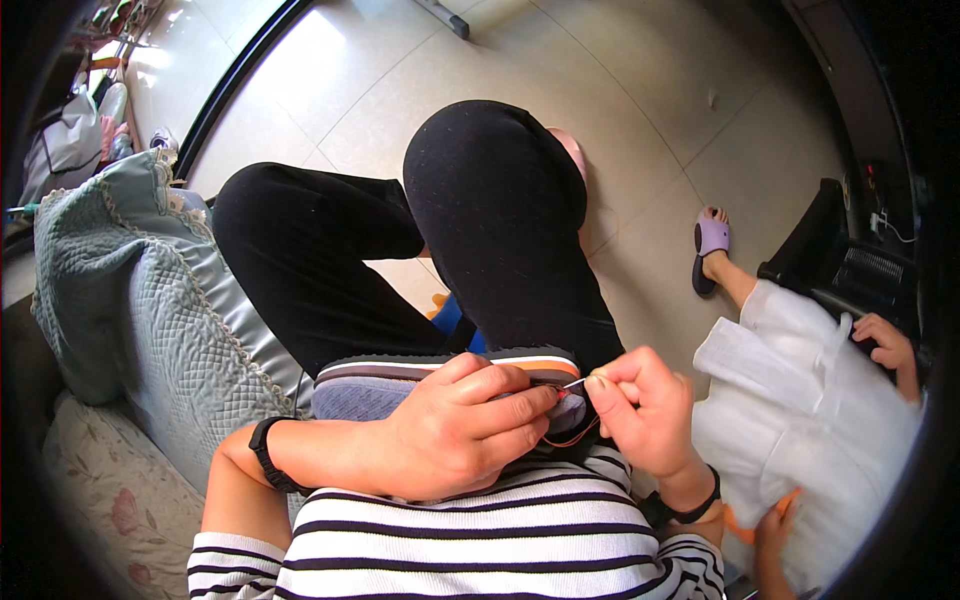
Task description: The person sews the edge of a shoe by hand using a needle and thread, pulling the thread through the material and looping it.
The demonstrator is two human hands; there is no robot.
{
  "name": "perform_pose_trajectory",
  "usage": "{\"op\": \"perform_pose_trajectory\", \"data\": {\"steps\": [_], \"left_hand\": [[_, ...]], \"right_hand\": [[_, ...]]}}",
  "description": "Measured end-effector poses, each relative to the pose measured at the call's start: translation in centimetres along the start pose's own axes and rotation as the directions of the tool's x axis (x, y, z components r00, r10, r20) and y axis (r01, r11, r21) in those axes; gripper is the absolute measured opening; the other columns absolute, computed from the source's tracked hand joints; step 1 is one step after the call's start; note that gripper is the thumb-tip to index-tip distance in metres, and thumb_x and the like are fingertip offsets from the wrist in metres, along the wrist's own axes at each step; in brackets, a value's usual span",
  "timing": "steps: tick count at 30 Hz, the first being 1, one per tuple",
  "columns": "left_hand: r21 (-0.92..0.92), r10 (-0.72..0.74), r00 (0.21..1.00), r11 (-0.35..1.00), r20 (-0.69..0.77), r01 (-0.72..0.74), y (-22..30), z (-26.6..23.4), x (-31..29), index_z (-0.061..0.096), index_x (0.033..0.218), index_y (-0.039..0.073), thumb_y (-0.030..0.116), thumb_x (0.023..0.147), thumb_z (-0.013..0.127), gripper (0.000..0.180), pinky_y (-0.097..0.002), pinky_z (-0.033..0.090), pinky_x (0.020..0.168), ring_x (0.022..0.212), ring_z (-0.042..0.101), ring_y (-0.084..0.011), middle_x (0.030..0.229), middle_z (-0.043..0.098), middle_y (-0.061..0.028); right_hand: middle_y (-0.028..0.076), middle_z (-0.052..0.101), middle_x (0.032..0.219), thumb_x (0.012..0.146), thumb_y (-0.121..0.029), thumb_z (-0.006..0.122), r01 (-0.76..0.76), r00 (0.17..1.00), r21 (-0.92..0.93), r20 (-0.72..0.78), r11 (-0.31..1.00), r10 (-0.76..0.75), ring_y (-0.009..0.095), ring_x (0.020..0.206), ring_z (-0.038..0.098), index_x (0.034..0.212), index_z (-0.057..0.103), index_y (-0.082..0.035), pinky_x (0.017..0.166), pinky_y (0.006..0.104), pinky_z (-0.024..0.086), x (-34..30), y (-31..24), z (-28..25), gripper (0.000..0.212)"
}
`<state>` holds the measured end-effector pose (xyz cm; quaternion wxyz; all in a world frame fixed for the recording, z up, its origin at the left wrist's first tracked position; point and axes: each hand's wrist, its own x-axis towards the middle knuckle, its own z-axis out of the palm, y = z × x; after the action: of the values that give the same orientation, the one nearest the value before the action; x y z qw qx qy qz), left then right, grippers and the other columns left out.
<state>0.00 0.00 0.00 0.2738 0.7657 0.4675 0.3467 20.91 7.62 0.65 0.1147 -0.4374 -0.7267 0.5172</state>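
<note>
Tiled floor (640, 130) beyond two black-trousered legs (500, 220); one quilted cover (190, 310) left, a second person (790, 400) in white at right. One grey slipper (350, 398) lies against the trousers, the left hand (455, 430) hiding its middle, fingers together, clamped on it. Right hand (640, 410) pinches one needle (574, 383), thumb to forefinger, just beside the left fingertips and red thread (562, 394).

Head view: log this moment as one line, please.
left hand: holding grey shoe | right hand: pinching thin needle | red thread: curving between hands | shoe: on lap
</note>
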Motion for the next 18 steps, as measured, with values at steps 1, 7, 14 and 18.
{"op": "perform_pose_trajectory", "data": {"steps": [1, 7, 14, 18], "left_hand": [[0.002, -0.006, 1.0, 1.0, -0.008, 0.006, 0.0, 0.0, -0.1, 0.069, 0.085, 0.005, 0.009, 0.064, 0.069, 0.022, -0.0288, 0.042, 0.06, 0.082, 0.061, -0.0191, 0.102, 0.068, -0.0082], [0.017, -0.003, 1.0, 1.0, -0.02, 0.003, -0.2, 0.1, 0.1, 0.069, 0.084, 0.005, 0.009, 0.063, 0.069, 0.021, -0.0279, 0.042, 0.061, 0.082, 0.061, -0.0185, 0.102, 0.068, -0.007], [0.014, -0.025, 1.0, 1.0, 0.012, 0.025, 0.0, -0.1, 0.0, 0.069, 0.085, 0.006, 0.01, 0.063, 0.07, 0.022, -0.028, 0.043, 0.062, 0.083, 0.061, -0.0186, 0.102, 0.068, -0.0064], [0.011, -0.03, 1.0, 0.999, 0.005, 0.03, 0.1, 0.0, 0.0, 0.069, 0.085, 0.006, 0.01, 0.063, 0.07, 0.022, -0.028, 0.043, 0.062, 0.083, 0.061, -0.0187, 0.102, 0.068, -0.0063]], "right_hand": [[0.002, 0.059, 0.059, 0.091, -0.015, 0.063, -0.197, 0.978, 0.202, 0.115, 0.959, 0.177, 0.008, 0.047, 0.051, 0.091, 0.055, -0.002, 0.046, 0.0214, 0.042, 0.6, -0.2, -0.2, 0.016], [0.002, 0.059, 0.057, 0.088, -0.01, 0.065, -0.361, 0.931, 0.269, 0.151, 0.893, 0.331, 0.007, 0.048, 0.054, 0.085, 0.056, 0.001, 0.044, 0.0235, 0.043, 0.8, -0.9, -0.2, 0.014], [0.009, 0.062, 0.063, 0.081, -0.004, 0.07, 0.118, 0.983, -0.016, -0.14, 0.993, -0.119, 0.019, 0.05, 0.061, 0.087, 0.058, -0.001, 0.046, 0.0292, 0.046, -0.6, -0.2, 1.2, 0.014], [0.011, 0.063, 0.067, 0.08, -0.003, 0.071, 0.228, 0.959, -0.129, -0.142, 0.965, -0.245, 0.024, 0.054, 0.062, 0.087, 0.058, 0.0, 0.05, 0.0313, 0.05, -0.5, -0.3, 1.2, 0.015]]}}
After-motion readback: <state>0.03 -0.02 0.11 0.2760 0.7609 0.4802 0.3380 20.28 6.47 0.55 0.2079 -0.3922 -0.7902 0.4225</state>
